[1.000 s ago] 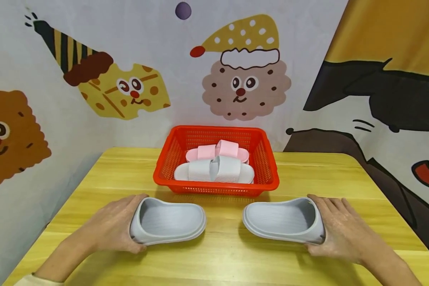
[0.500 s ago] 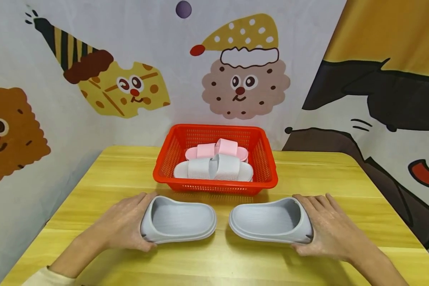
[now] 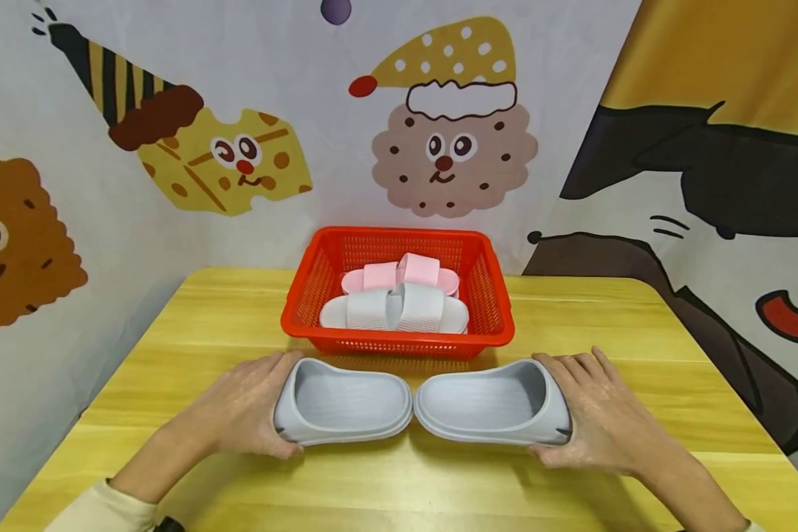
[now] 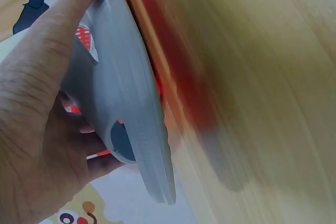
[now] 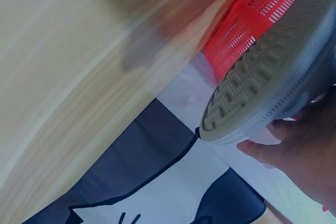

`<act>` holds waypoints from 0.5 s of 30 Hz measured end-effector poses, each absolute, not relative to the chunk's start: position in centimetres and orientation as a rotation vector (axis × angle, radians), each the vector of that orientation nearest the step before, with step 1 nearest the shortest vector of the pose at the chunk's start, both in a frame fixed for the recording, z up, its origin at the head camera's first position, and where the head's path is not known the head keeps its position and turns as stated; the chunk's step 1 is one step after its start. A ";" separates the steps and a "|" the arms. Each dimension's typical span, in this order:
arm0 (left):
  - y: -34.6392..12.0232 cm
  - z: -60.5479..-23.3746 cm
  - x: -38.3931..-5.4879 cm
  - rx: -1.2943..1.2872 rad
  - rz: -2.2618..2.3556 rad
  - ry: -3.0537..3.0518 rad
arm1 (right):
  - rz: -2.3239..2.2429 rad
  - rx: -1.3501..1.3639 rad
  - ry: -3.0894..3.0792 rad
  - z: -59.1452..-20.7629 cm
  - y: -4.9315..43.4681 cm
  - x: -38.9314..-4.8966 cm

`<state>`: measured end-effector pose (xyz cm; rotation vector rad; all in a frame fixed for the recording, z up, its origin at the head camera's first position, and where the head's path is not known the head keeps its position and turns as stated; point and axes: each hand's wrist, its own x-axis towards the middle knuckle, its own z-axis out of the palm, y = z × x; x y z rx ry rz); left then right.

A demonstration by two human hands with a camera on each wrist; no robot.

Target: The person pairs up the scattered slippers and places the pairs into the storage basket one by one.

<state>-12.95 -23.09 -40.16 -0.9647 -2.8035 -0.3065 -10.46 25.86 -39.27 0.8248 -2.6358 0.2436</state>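
Note:
In the head view my left hand (image 3: 249,406) grips a grey slipper (image 3: 352,399) by its covered toe end. My right hand (image 3: 605,417) grips the matching grey slipper (image 3: 482,399) the same way. Their open heels point inward and meet, or almost meet, at the middle in front of the basket. Both insoles face up. The left wrist view has the thumb along the side of the slipper (image 4: 123,72), fingers behind it and the tabletop apart from it. In the right wrist view the ridged sole of the other slipper (image 5: 252,87) shows, held off the table.
Behind the slippers a red plastic basket (image 3: 399,346) stands on the wooden table (image 3: 399,488). It holds white-grey slide slippers (image 3: 422,308) in front and pink slide slippers (image 3: 380,275) behind. A cartoon-printed cloth (image 3: 346,185) hangs at the back and sides.
Both hands have moved inward with their slippers, so the wide gap between the heels has closed. The whole view has shifted slightly; the basket's contents look the same.

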 end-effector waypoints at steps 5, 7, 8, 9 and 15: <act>-22.8 -40.2 -13.0 -0.988 -0.290 -2.841 | 0.225 0.833 -2.658 -39.2 25.4 -10.6; -22.6 -40.2 -13.0 -1.005 -0.287 -2.853 | 0.217 0.846 -2.665 -39.4 25.1 -10.7; -22.4 -40.3 -13.0 -1.014 -0.287 -2.856 | 0.216 0.852 -2.665 -39.4 24.9 -10.7; -22.3 -40.3 -12.9 -1.023 -0.284 -2.856 | 0.222 0.855 -2.664 -39.5 24.7 -10.7; -21.1 -40.2 -12.7 -1.064 -0.234 -2.867 | 0.228 0.870 -2.662 -39.4 23.5 -10.7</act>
